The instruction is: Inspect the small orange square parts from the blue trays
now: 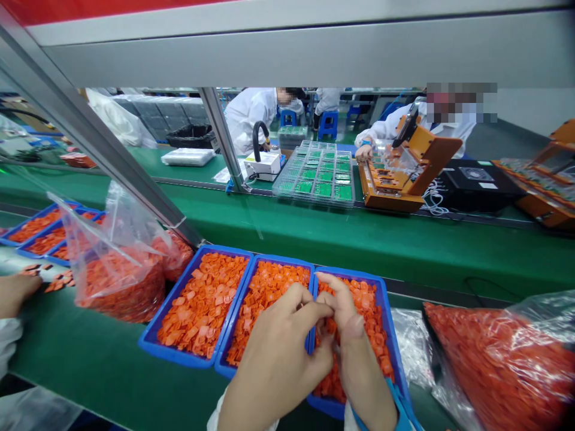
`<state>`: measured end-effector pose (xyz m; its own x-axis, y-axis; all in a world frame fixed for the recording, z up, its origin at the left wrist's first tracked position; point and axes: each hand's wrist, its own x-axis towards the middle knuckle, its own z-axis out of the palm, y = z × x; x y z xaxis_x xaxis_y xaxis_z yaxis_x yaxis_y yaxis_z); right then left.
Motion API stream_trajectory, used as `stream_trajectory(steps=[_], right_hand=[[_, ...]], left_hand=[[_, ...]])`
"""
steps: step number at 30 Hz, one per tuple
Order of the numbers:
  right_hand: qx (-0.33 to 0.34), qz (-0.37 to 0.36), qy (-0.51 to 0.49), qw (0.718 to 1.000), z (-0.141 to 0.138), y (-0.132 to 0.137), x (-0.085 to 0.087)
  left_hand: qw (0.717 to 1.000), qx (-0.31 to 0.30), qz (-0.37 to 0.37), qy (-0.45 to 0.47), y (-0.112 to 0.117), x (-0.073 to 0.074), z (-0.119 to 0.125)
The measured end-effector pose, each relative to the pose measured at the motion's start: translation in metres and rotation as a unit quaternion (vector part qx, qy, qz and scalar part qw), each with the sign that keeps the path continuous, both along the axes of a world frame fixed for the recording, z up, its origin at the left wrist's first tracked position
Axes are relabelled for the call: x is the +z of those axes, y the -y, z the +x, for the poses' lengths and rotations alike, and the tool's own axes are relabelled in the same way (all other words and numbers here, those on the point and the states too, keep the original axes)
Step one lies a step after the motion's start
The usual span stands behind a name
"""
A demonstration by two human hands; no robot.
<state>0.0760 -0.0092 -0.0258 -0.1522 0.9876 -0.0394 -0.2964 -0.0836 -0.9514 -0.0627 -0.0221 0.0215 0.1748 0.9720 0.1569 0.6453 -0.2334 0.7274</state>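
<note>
My left hand (283,353) and my right hand (362,353) meet above the rightmost blue tray (390,323). The left fingers are bent into a pinch against the right hand's fingers. On the right, the index finger points up and to the left while the other fingers curl inward. Whatever sits between the fingertips is hidden. Below them lie many small flat orange plastic pieces (359,293). A middle blue tray (224,359) and a left blue tray (179,357) hold similar pieces. A blue band (395,404) circles my right wrist.
Clear bags of orange pieces stand at left (121,281) and right (503,353). Another person's hand (18,293) is at the far left, near loose pieces. A metal post (135,161) slants down behind the trays. Across the green bench, co-workers handle circuit boards (321,173) and an orange fixture (395,191).
</note>
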Motion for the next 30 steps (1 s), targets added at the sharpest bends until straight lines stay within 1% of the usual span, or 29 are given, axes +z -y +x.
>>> stream_trajectory(steps=[4,6,8,10,12,14,16,17,19,21,23,25,27,30], right_hand=[[0.043,-0.022,0.027,0.998,-0.001,0.001,-0.001],[0.056,-0.028,0.021,0.998,-0.002,0.001,-0.002],[0.056,-0.029,-0.002,0.998,-0.003,0.002,-0.001],[0.049,-0.033,-0.050,0.997,-0.005,0.001,0.004],[0.028,-0.028,-0.110,0.993,-0.007,0.000,0.012],[-0.016,-0.007,-0.163,0.986,-0.007,-0.002,0.021],[-0.058,0.003,-0.209,0.976,-0.006,-0.004,0.028],[-0.069,0.003,-0.229,0.971,-0.005,-0.004,0.030],[-0.068,0.003,-0.259,0.963,-0.004,-0.005,0.031],[-0.053,0.010,-0.266,0.962,-0.003,-0.004,0.030],[-0.041,0.016,-0.257,0.965,-0.004,-0.003,0.028],[-0.045,0.012,-0.262,0.964,-0.007,-0.001,0.027],[-0.054,-0.007,-0.289,0.956,-0.010,0.000,0.027],[-0.057,-0.057,-0.344,0.935,-0.016,-0.003,0.027]], left_hand=[[1.000,-0.011,-0.011,-0.017,0.001,-0.001,-0.003],[0.999,-0.022,-0.023,-0.022,0.001,0.001,-0.006],[0.999,-0.033,-0.025,-0.016,0.001,0.003,-0.008],[0.999,-0.036,-0.008,0.023,0.001,0.005,-0.010],[0.995,-0.028,0.043,0.087,0.003,0.007,-0.011],[0.979,-0.029,0.123,0.162,0.006,0.006,-0.012],[0.949,-0.047,0.194,0.243,0.009,0.003,-0.013],[0.932,-0.052,0.220,0.285,0.011,0.001,-0.012],[0.902,-0.049,0.250,0.348,0.013,-0.003,-0.011],[0.890,-0.048,0.259,0.374,0.012,-0.006,-0.010],[0.891,-0.060,0.254,0.372,0.009,-0.008,-0.010],[0.897,-0.064,0.250,0.359,0.006,-0.009,-0.011],[0.903,-0.068,0.251,0.342,0.003,-0.008,-0.012],[0.910,-0.075,0.252,0.319,-0.001,-0.006,-0.012]])
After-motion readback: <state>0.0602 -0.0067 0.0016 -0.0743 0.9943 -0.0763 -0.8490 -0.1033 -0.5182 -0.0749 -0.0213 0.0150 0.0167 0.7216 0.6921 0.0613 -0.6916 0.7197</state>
